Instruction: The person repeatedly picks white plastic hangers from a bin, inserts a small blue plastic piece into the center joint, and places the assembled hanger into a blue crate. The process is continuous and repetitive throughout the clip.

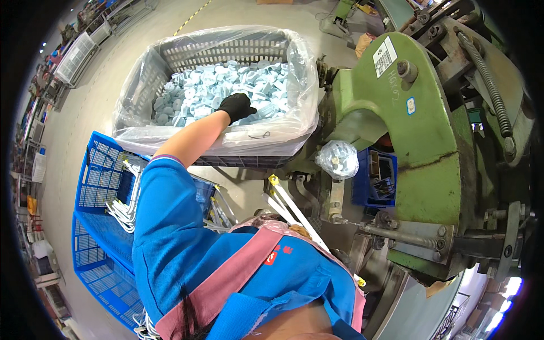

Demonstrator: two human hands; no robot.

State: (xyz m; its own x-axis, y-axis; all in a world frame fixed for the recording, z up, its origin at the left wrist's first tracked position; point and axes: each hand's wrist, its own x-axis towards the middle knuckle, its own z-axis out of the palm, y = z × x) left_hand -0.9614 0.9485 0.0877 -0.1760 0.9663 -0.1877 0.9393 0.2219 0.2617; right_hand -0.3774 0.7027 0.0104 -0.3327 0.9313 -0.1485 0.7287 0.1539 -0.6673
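The left hand (237, 107), in a dark glove, reaches over the near rim of a large dark crate (224, 52) and down onto a heap of pale blue pieces (198, 85). Its fingers curl downward among the pieces, touching the heap, but the back of the glove hides the fingertips, so I cannot tell whether it grasps one. The pieces, small and seemingly rounded, lie jumbled inside the crate, which is lined with a clear plastic sheet (300, 65) folded out over the rim. The right hand is out of sight.

To the right of the crate stands a green machine (428, 136) with a coiled spring (490, 85) on its upper part. Just beside it, near the crate's front right corner, sits a plastic-wrapped container (338, 160) holding some light pieces, with a blue bin (358, 190) behind and to the right. White bars (289, 207) with yellow ends slant in front of the person's body. To the left of the person, blue baskets (99, 175) stand near the crate, with a bundle of thin white rods (120, 214) in one
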